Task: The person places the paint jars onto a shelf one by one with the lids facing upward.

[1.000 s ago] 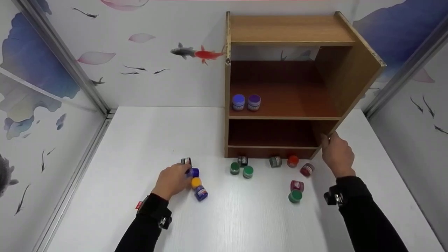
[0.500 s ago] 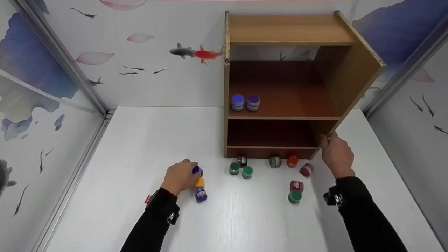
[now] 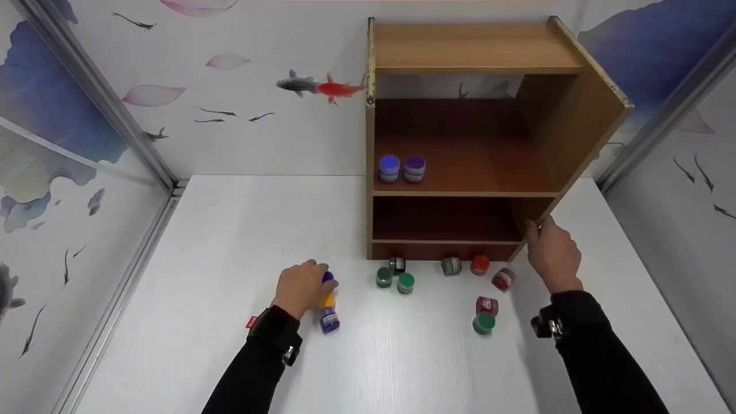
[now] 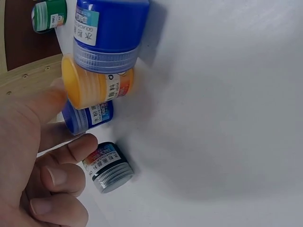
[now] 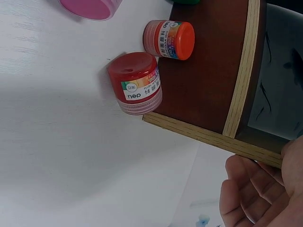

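Note:
My left hand (image 3: 302,287) is at the left of a short row of gouache paint jars lying on the white table. Its thumb and index finger pinch a blue paint jar (image 4: 90,116), whose body is partly hidden. A yellow-orange paint jar (image 4: 94,87) lies against the thumb, and another blue paint jar (image 3: 329,321) is nearer me. Beside the curled lower fingers lies a dark-labelled paint jar (image 4: 111,168), hidden by the hand in the head view. My right hand (image 3: 555,256) grips the right side panel of a wooden shelf (image 3: 460,251), its thumb on the inner side.
Two purple-blue jars, one lighter (image 3: 388,168) and one darker (image 3: 414,169), stand on the middle board at left. Green jars (image 3: 406,283), a grey-green jar (image 3: 451,265), an orange-red jar (image 3: 479,265), and a dark red jar (image 3: 504,279) lie before the shelf. Patterned walls enclose the table.
My left hand has moved right and slightly away from me, and the blue jar at its fingers has shifted right. The dark jar has become hidden behind it. My right hand stays put.

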Motion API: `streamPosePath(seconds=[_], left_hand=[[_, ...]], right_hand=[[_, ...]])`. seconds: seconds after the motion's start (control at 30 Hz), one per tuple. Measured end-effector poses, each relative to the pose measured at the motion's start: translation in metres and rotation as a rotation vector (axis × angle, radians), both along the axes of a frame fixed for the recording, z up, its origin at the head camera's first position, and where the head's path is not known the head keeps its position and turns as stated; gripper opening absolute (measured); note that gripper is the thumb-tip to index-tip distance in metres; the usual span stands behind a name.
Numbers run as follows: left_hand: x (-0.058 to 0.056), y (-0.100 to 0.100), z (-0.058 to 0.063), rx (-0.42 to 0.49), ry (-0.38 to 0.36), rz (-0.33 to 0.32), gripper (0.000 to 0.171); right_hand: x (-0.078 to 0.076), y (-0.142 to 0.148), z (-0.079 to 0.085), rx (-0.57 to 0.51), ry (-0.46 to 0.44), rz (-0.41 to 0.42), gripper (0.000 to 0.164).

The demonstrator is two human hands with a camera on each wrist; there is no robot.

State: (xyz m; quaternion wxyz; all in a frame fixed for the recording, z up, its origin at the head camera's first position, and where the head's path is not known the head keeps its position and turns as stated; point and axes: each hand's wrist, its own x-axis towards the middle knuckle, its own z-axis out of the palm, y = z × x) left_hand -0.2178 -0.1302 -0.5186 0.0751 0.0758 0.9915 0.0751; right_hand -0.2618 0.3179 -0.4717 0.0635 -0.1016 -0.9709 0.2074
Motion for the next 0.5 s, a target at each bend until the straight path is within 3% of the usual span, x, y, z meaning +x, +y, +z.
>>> streamPosePath(seconds=[0.5], left_hand=[[-0.0024, 0.0050, 0.0016, -0.063, 0.019, -0.042, 0.036]], right_hand=[[-0.0005, -0.0014, 0.0003, -0.006, 0.027, 0.000, 0.049]])
